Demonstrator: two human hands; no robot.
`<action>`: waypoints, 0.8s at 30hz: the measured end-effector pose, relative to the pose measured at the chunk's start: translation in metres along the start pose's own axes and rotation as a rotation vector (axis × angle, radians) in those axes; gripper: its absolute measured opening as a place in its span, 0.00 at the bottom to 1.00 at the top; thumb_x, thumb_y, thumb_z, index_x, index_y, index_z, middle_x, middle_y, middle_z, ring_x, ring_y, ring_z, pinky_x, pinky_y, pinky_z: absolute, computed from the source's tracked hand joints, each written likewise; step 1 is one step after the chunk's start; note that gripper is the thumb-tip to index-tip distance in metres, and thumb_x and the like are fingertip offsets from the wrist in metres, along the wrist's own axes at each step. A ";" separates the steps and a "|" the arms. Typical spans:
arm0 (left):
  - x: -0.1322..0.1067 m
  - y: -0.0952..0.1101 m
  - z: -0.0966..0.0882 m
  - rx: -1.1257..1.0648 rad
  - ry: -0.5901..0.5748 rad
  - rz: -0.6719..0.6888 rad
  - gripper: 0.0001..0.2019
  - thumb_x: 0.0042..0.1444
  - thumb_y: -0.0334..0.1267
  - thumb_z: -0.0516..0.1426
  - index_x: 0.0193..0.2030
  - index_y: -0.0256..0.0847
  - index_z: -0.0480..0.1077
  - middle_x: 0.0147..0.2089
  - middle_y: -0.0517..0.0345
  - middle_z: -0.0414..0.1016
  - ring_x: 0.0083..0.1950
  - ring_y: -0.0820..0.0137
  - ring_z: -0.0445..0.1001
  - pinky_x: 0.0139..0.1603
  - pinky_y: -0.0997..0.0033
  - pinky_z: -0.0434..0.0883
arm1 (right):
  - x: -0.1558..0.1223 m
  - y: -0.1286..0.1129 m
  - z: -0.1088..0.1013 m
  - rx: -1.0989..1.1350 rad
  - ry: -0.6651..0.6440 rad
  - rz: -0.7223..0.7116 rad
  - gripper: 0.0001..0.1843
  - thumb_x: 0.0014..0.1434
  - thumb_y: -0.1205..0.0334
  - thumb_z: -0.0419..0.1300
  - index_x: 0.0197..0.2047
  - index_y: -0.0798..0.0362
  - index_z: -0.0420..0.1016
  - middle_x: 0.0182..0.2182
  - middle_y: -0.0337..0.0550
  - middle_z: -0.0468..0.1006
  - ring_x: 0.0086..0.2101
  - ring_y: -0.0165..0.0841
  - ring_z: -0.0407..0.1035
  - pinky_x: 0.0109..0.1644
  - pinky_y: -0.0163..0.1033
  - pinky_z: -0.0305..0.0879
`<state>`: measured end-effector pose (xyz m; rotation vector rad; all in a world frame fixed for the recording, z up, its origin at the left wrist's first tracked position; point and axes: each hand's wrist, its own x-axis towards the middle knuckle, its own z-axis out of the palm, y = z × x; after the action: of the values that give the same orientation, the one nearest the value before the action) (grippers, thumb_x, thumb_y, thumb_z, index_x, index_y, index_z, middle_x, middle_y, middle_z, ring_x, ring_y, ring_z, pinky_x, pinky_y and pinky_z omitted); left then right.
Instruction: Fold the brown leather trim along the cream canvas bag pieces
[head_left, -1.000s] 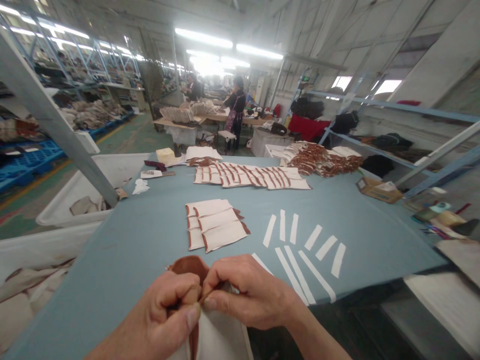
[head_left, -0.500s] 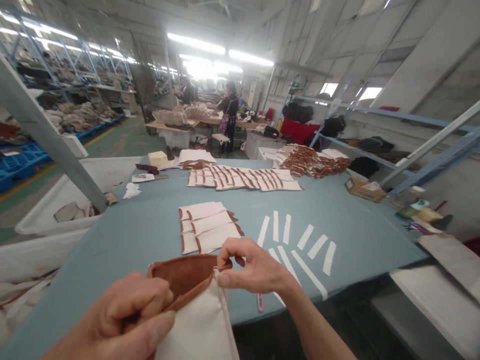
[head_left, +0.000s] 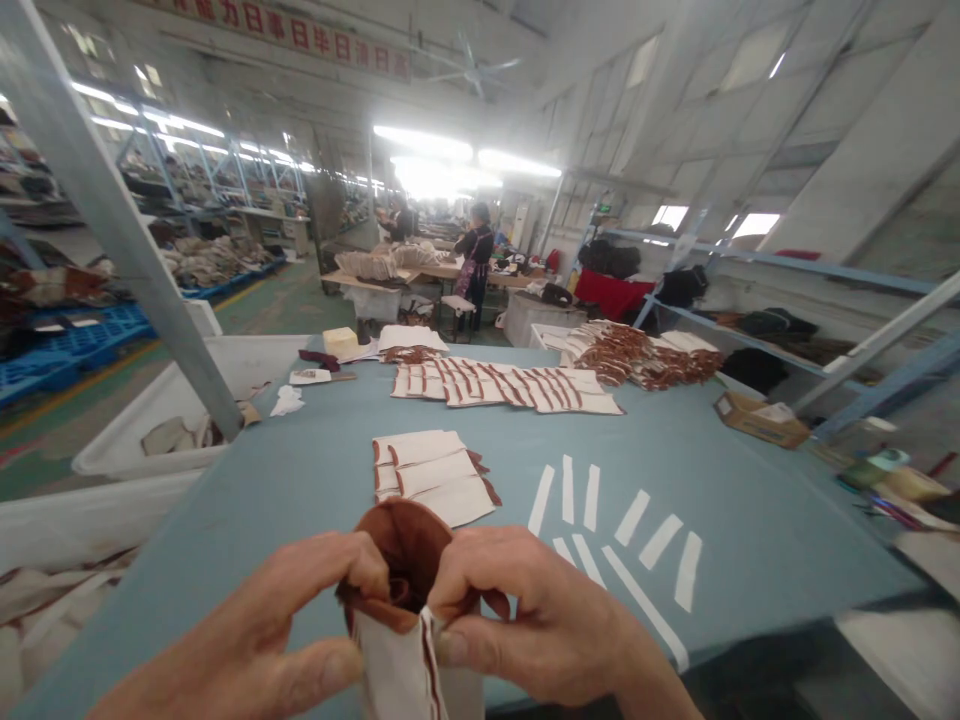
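Observation:
A tube-like sewn piece (head_left: 386, 655), cream outside with a brown suede-like lining, is held up at the front edge of the table. My left hand (head_left: 300, 610) pinches its rim on the left, fingers inside the mouth and thumb outside. On the right, my right hand (head_left: 517, 610) grips the rim beside a seam that runs down the front. The mouth gapes between my hands, showing the brown inside. The lower part drops out of frame. Just beyond lies a small stack of similar cream pieces (head_left: 439, 475) with brown edges.
White strips (head_left: 630, 515) lie spread on the blue-green table (head_left: 300, 480) to the right. Farther back are a row of cream pieces (head_left: 502, 385) and a brown-and-cream pile (head_left: 645, 350). White bins (head_left: 112, 465) flank the left side; a cardboard box (head_left: 761, 418) sits right. A person stands in the background.
My hands have drawn closer together, and the piece has turned so its seam faces me and its mouth is rounder. The view has tilted up slightly.

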<state>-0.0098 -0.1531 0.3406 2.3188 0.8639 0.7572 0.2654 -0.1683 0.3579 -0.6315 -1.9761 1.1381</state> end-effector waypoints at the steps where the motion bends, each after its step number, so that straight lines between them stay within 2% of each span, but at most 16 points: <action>1: 0.005 0.006 0.003 -0.049 -0.035 -0.011 0.19 0.71 0.58 0.56 0.41 0.47 0.77 0.40 0.62 0.85 0.40 0.68 0.82 0.45 0.77 0.78 | 0.001 0.002 0.000 -0.007 -0.014 0.044 0.16 0.70 0.51 0.67 0.33 0.52 0.77 0.28 0.36 0.75 0.28 0.28 0.62 0.34 0.34 0.59; 3: 0.013 0.012 0.010 -0.083 -0.048 -0.034 0.10 0.70 0.47 0.59 0.40 0.47 0.77 0.41 0.64 0.85 0.43 0.69 0.83 0.50 0.78 0.76 | 0.003 0.006 0.001 0.005 -0.033 0.133 0.12 0.67 0.55 0.68 0.35 0.52 0.76 0.29 0.35 0.73 0.27 0.27 0.60 0.31 0.33 0.56; 6: 0.021 0.009 0.021 -0.093 0.001 -0.015 0.08 0.67 0.40 0.58 0.37 0.46 0.75 0.37 0.65 0.84 0.40 0.70 0.81 0.49 0.78 0.73 | 0.006 0.012 0.001 0.043 -0.022 0.214 0.10 0.63 0.58 0.69 0.35 0.51 0.73 0.29 0.32 0.70 0.27 0.26 0.58 0.30 0.33 0.55; 9: 0.027 0.005 0.026 -0.112 -0.002 -0.001 0.10 0.67 0.39 0.56 0.34 0.44 0.74 0.33 0.64 0.83 0.36 0.70 0.79 0.45 0.76 0.72 | 0.006 0.013 0.001 0.030 0.010 0.220 0.10 0.61 0.61 0.69 0.35 0.51 0.71 0.30 0.32 0.70 0.28 0.27 0.60 0.32 0.33 0.56; 13: 0.033 0.012 0.031 -0.124 -0.026 -0.041 0.14 0.69 0.40 0.53 0.29 0.44 0.69 0.29 0.65 0.77 0.31 0.71 0.74 0.37 0.77 0.70 | 0.004 0.010 0.000 -0.004 0.046 0.266 0.09 0.58 0.64 0.67 0.34 0.50 0.69 0.29 0.32 0.70 0.29 0.27 0.60 0.33 0.34 0.57; 17: 0.031 0.017 0.040 -0.170 0.021 -0.049 0.16 0.73 0.40 0.52 0.31 0.44 0.68 0.30 0.66 0.73 0.32 0.72 0.72 0.36 0.76 0.67 | 0.002 0.013 -0.003 0.101 0.042 0.286 0.10 0.55 0.60 0.68 0.34 0.50 0.69 0.29 0.32 0.69 0.30 0.29 0.60 0.34 0.34 0.59; 20: 0.027 0.016 0.044 -0.247 0.012 -0.066 0.17 0.75 0.43 0.49 0.32 0.44 0.67 0.31 0.66 0.71 0.32 0.72 0.71 0.36 0.75 0.66 | 0.002 0.022 0.000 0.187 0.039 0.274 0.16 0.52 0.55 0.73 0.34 0.51 0.70 0.29 0.32 0.68 0.30 0.28 0.59 0.34 0.35 0.58; 24: 0.024 0.017 0.042 -0.299 -0.011 -0.100 0.18 0.74 0.43 0.51 0.31 0.43 0.67 0.30 0.67 0.68 0.31 0.73 0.69 0.33 0.75 0.64 | 0.005 0.030 0.006 0.208 0.031 0.305 0.23 0.53 0.47 0.76 0.33 0.50 0.69 0.27 0.30 0.66 0.28 0.27 0.56 0.31 0.34 0.53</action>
<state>0.0403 -0.1594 0.3297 2.0005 0.7960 0.7727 0.2591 -0.1537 0.3316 -0.8532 -1.7439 1.4854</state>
